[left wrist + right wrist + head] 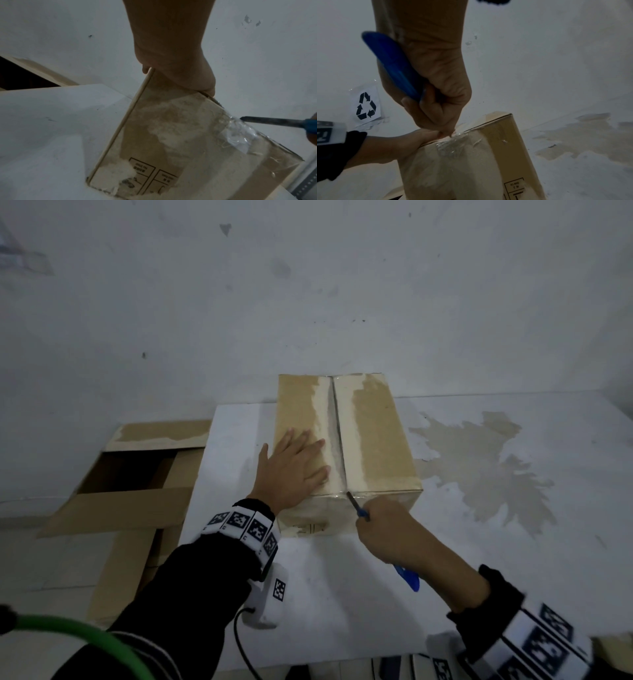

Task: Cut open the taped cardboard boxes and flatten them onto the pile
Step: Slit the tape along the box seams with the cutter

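A person's left hand (294,467) lies flat, fingers spread, on the top of a sealed cardboard box (373,440) standing on a white table (342,594) near its far edge, while the right hand (390,532) is wrapped around a blue-handled knife (406,577) whose dark narrow blade meets the near end of the box's centre seam. The cut looks barely begun: the clear tape (240,134) over the near top edge is wrinkled and glossy, and the flaps are closed along the whole seam. To the left of the table lies a pile of opened brown cardboard (126,505), flaps splayed, suggesting some of the work is done; this box has yet to be slit, collapsed and added. The box is rectangular corrugated board, its surface scuffed and torn to pale patches beside the seam. The table's white coating has peeled at right, exposing a tan patch (479,460).
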`<state>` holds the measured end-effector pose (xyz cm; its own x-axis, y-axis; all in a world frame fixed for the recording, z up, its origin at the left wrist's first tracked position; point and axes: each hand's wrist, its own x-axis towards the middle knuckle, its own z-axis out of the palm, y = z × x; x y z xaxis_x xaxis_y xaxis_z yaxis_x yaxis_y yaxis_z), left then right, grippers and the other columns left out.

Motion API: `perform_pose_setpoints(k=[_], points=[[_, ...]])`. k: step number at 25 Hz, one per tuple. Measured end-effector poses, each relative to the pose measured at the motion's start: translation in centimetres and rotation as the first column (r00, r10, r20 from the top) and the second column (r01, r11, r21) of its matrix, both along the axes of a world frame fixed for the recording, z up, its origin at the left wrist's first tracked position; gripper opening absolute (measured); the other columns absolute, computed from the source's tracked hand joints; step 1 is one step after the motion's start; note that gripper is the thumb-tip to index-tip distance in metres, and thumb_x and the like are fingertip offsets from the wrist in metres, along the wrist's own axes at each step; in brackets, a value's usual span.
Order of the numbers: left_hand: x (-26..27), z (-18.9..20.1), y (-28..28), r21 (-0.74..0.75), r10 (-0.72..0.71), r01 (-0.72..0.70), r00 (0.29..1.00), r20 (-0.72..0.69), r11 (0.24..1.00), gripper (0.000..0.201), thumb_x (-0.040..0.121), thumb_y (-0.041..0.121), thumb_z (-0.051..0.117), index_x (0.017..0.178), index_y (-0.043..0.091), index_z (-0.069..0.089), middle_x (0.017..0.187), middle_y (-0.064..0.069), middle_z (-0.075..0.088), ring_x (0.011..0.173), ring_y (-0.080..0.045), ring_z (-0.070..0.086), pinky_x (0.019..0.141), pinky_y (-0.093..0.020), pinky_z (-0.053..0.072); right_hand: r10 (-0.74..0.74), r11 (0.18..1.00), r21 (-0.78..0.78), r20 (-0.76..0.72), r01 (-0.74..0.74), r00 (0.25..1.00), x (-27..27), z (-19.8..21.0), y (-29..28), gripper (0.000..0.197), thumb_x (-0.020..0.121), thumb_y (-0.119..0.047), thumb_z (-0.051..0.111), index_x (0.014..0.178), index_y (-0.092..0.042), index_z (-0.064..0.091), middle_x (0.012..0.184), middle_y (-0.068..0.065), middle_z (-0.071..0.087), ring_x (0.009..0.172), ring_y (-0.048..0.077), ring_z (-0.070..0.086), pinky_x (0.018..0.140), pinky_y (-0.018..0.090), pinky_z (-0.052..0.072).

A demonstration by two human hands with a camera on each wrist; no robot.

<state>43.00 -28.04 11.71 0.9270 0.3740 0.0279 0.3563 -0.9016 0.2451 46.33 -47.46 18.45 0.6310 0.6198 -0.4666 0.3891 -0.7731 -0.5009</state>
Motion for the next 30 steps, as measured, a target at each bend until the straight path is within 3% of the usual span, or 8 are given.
perform_pose_setpoints(k=[4, 11, 17, 19, 22, 25, 27, 30], points=[[-0.8, 0.3, -0.7, 0.162, 0.023, -0.051, 0.986, 0.167, 0.985, 0.065, 0.083, 0.065, 0.026, 0.120, 0.023, 0.058, 0.128, -0.003, 0.052, 0.119, -0.026, 0.047, 0.094, -0.046, 0.034, 0.145, 0.989, -0.042, 0.161, -0.140, 0.976, 0.0, -0.1, -1.4, 0.022, 0.098, -0.014, 0.036, 0.081, -0.006, 0.047, 0.087, 0.007, 0.050, 0.068, 0.014, 0.045, 0.058, 0.022, 0.036], [-4.2, 1.3, 1.0, -0.094, -0.250, 0.245, 0.967, -0.041, 0.965, 0.105, 0.062, 0.090, 0.017, 0.146, 0.029, 0.033, 0.158, -0.001, 0.016, 0.147, -0.018, 0.008, 0.114, -0.026, 0.007, 0.174, 0.978, 0.048, 0.355, -0.204, 0.919, 0.0, -2.8, -5.8, 0.021, 0.099, -0.022, 0.039, 0.113, -0.015, 0.052, 0.078, 0.001, 0.053, 0.061, 0.015, 0.048, 0.049, 0.017, 0.029], [-3.9, 2.1, 0.8, 0.200, -0.340, 0.351, 0.936, -0.090, 0.915, 0.075, 0.089, 0.062, 0.017, 0.143, 0.015, 0.038, 0.149, -0.015, 0.037, 0.140, -0.032, 0.031, 0.113, -0.036, 0.027, 0.146, 0.970, 0.094, 0.508, -0.223, 0.849, 0.0, -3.5, -5.3, 0.032, 0.101, -0.023, 0.036, 0.130, -0.025, 0.050, 0.106, 0.001, 0.063, 0.087, 0.019, 0.060, 0.069, 0.024, 0.043], [-4.0, 1.3, 1.2, 0.392, -0.444, 0.455, 0.888, -0.124, 0.800, 0.043, 0.099, 0.037, 0.044, 0.129, 0.009, 0.055, 0.126, -0.022, 0.059, 0.115, -0.042, 0.056, 0.095, -0.051, 0.048, 0.159, 0.971, 0.064, 0.550, -0.231, 0.820, -0.1, -3.4, -4.7, 0.034, 0.101, -0.023, 0.036, 0.133, -0.027, 0.048, 0.104, 0.001, 0.060, 0.086, 0.019, 0.060, 0.061, 0.022, 0.038], [-3.8, 0.2, 2.0, 0.525, -0.498, 0.534, 0.838, -0.223, 0.663, 0.062, 0.067, 0.015, 0.085, 0.124, 0.013, 0.061, 0.121, -0.022, 0.062, 0.106, -0.044, 0.061, 0.084, -0.054, 0.052, 0.187, 0.965, 0.036, 0.595, -0.259, 0.782, -0.4, -3.1, -3.6, 0.036, 0.100, -0.020, 0.038, 0.135, -0.027, 0.046, 0.101, 0.004, 0.059, 0.085, 0.022, 0.059, 0.056, 0.024, 0.032], [-3.9, 0.8, 0.6, 0.444, -0.491, 0.506, 0.857, -0.157, 0.740, 0.038, 0.103, 0.023, 0.035, 0.125, 0.002, 0.057, 0.113, -0.028, 0.063, 0.102, -0.047, 0.061, 0.081, -0.052, 0.055, 0.183, 0.965, 0.031, 0.628, -0.259, 0.757, -0.3, -3.5, -2.8, 0.039, 0.099, -0.015, 0.041, 0.136, -0.026, 0.045, 0.101, 0.005, 0.059, 0.084, 0.023, 0.059, 0.061, 0.026, 0.035], [-3.8, 0.2, 0.6, 0.405, -0.440, 0.470, 0.882, -0.171, 0.784, 0.071, 0.104, 0.026, -0.001, 0.120, 0.000, 0.063, 0.109, -0.029, 0.065, 0.099, -0.047, 0.063, 0.080, -0.050, 0.055, 0.180, 0.969, 0.011, 0.649, -0.246, 0.739, -0.1, -3.8, -2.6, 0.041, 0.097, -0.011, 0.044, 0.135, -0.026, 0.045, 0.100, 0.005, 0.058, 0.082, 0.022, 0.058, 0.061, 0.026, 0.037], [-3.8, -0.5, 0.6, 0.433, -0.377, 0.413, 0.910, -0.171, 0.801, 0.078, 0.103, 0.028, -0.009, 0.123, 0.001, 0.062, 0.114, -0.030, 0.062, 0.105, -0.050, 0.059, 0.080, -0.052, 0.055, 0.167, 0.974, 0.003, 0.663, -0.226, 0.729, 0.0, -4.3, -2.5, 0.043, 0.094, -0.008, 0.049, 0.133, -0.024, 0.047, 0.096, 0.005, 0.058, 0.069, 0.019, 0.048, 0.054, 0.024, 0.032]])
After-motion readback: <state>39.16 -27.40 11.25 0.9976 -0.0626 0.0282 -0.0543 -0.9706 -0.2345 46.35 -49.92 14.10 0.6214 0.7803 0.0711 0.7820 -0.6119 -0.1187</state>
